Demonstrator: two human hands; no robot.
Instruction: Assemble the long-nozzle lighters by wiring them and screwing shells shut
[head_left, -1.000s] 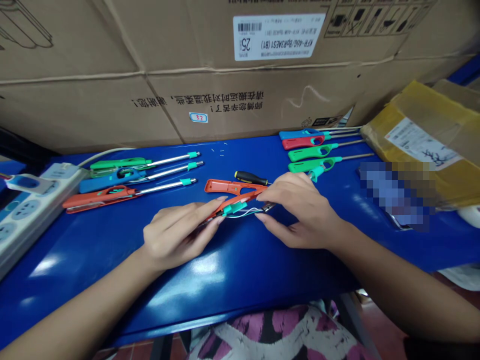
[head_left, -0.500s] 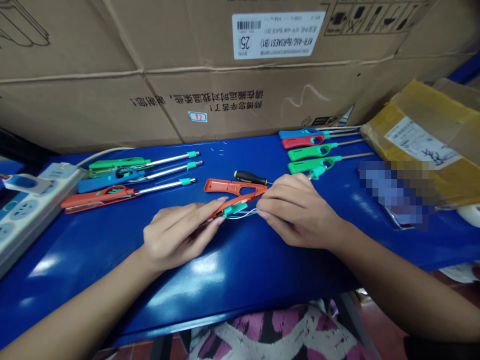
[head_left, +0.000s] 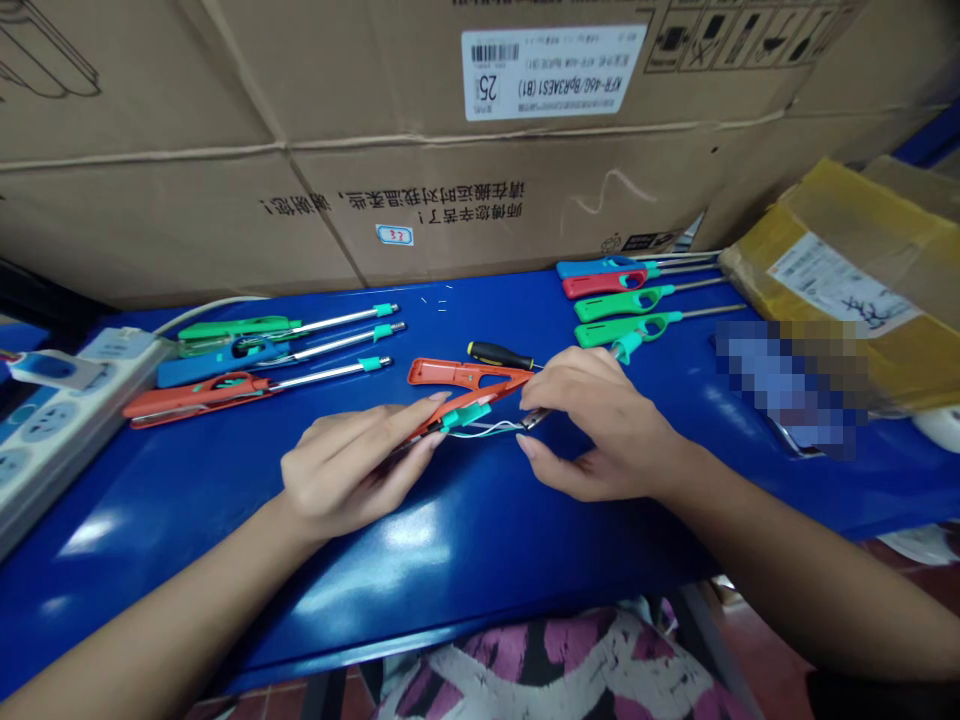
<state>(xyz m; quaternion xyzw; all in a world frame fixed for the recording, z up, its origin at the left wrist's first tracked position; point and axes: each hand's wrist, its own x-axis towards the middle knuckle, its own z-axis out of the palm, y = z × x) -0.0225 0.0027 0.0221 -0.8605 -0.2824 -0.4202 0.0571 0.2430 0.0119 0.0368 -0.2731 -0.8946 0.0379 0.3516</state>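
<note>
Located near the middle of the blue tabletop (head_left: 420, 600), between both hands: orange casing half (head_left: 480, 396), tilted, with its far end rising toward the right hand (head_left: 607, 425). Held at its near end in the left hand (head_left: 356, 465), pinched narrow between fingers and thumb. Noted alongside, just past the left fingertips: teal part (head_left: 466, 413). Running from there to the right: thin wires (head_left: 484, 434), slack and slightly bowed. Meeting a dark metal piece (head_left: 533, 418) between right forefinger and thumb. Seen at the right: fingers bent, with thumb parted from forefinger in a moderate gap. Cannot tell, behind the knuckles, whether gripping the metal piece firmly.

Lying just beyond on the tabletop: second orange casing half (head_left: 446, 373), with a black screwdriver (head_left: 499, 354) behind it. Cannot tell whether touching the held half at the overlapping right ends. Laid out to the left: three lighters (head_left: 225, 367). Laid out to the right: further lighters (head_left: 600, 307).

Judged light and fairly stiff in the casing, probably smooth and a little slippery; liable to flex under a hard squeeze. Judged soft and fragile in the wires; liable to pull loose if tugged. Best taken by the casing's solid near end, across the edges, with light pressure. Best to grasp the metal piece by its body, never by the wires, preserving slack throughout.
</note>
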